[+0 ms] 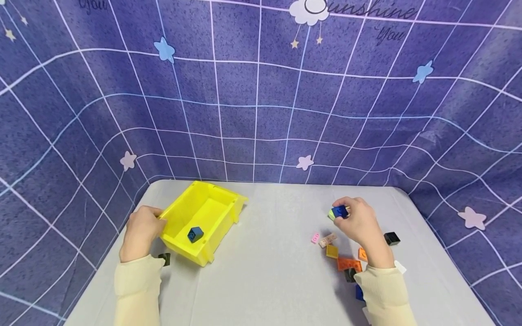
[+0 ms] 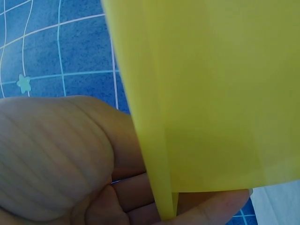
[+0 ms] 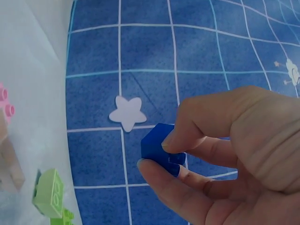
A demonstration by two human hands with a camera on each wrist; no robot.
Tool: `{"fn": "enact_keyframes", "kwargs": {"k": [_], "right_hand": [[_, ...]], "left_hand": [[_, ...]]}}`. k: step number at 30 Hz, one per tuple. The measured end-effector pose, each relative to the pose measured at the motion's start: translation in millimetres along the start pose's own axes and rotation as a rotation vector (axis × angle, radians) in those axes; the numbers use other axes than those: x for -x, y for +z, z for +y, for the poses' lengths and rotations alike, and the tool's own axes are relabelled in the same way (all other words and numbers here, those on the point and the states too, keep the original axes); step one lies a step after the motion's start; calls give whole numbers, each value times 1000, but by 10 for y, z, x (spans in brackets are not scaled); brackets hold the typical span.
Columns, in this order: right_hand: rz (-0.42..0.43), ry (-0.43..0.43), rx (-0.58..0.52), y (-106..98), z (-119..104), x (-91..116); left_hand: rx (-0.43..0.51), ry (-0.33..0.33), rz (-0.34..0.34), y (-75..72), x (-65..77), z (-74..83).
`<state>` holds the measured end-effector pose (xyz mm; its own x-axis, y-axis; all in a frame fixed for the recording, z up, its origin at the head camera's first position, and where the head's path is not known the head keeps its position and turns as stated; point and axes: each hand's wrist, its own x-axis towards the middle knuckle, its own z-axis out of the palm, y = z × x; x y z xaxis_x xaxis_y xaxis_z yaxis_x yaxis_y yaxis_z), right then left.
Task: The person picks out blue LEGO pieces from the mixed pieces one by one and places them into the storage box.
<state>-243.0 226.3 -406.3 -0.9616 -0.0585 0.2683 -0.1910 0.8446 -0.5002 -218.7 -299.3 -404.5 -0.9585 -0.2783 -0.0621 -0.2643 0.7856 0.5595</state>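
My left hand (image 1: 140, 228) grips the left rim of a yellow bin (image 1: 209, 212) at the left of the table. Close up in the left wrist view, fingers reach under the wall of the yellow bin (image 2: 225, 98). A dark blue block (image 1: 195, 234) lies inside, near the front. Over at the right, my right hand (image 1: 359, 219) pinches a blue toy block (image 3: 155, 146) between thumb and fingertips, above the table. Light green blocks (image 3: 49, 193) lie on the table below it, mostly hidden by the held block in the head view.
Before my right hand lie a pink brick (image 1: 315, 238), a peach brick (image 1: 328, 240), a yellow block (image 1: 332, 251) and an orange brick (image 1: 349, 264). A black block (image 1: 392, 238) sits right of my wrist, another black block (image 1: 165, 259) beside my left sleeve. A patterned curtain (image 1: 261, 90) hangs behind.
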Motion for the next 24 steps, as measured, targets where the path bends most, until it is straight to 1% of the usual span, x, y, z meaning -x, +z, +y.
{"fn": "enact_keyframes", "kwargs": {"k": [11, 16, 24], "right_hand": [[76, -45, -26, 15, -114, 32], [79, -43, -45, 20, -169, 34], [113, -70, -68, 75, -237, 63]], "left_hand": [[17, -12, -9, -1, 11, -4], [16, -12, -4, -6, 25, -8], [4, 29, 21, 5, -8, -36]]}}
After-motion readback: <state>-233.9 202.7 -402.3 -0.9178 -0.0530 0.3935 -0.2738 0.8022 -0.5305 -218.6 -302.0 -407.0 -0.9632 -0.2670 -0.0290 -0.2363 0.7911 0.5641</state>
